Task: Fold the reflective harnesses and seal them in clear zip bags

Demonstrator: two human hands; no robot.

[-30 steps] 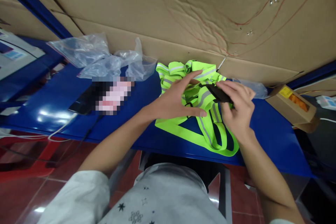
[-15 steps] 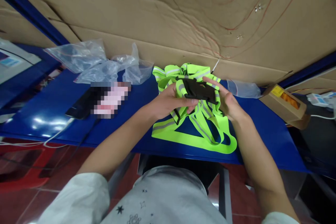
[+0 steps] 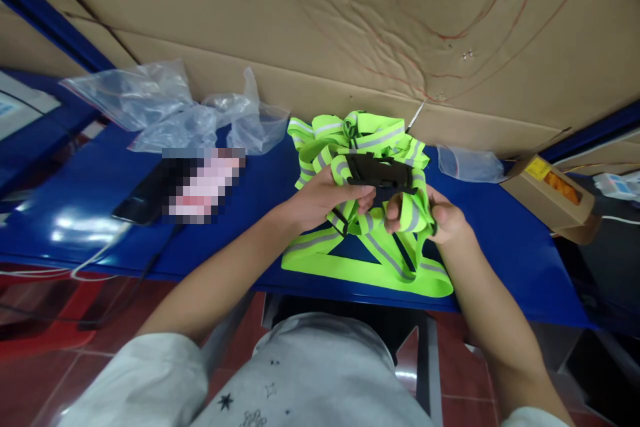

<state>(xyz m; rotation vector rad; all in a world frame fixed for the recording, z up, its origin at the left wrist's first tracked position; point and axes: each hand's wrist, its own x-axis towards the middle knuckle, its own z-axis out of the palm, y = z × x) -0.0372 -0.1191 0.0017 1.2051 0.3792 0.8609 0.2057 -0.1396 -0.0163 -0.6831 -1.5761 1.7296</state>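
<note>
A black side-release buckle is raised above the table between my hands, its two halves joined or lying close together. My left hand is closed around the strap at the buckle's left end, thumb stretched along its lower side. To the right, my right hand grips a neon yellow-green reflective strap just below the buckle, with fingertips showing on its inner side. More of the same reflective webbing, with a grey stripe, lies looped beneath and behind both hands. A small black slider hangs on it near my left fingers.
Crumpled clear plastic bags and a dark phone beside a blurred pink patch lie left on the blue table. Another clear bag and a small cardboard box are right. A cardboard panel stands behind.
My right hand has gone from extended fingers beside the buckle to gripping the strap lower down. My left hand keeps its hold. The view has shifted slightly.
</note>
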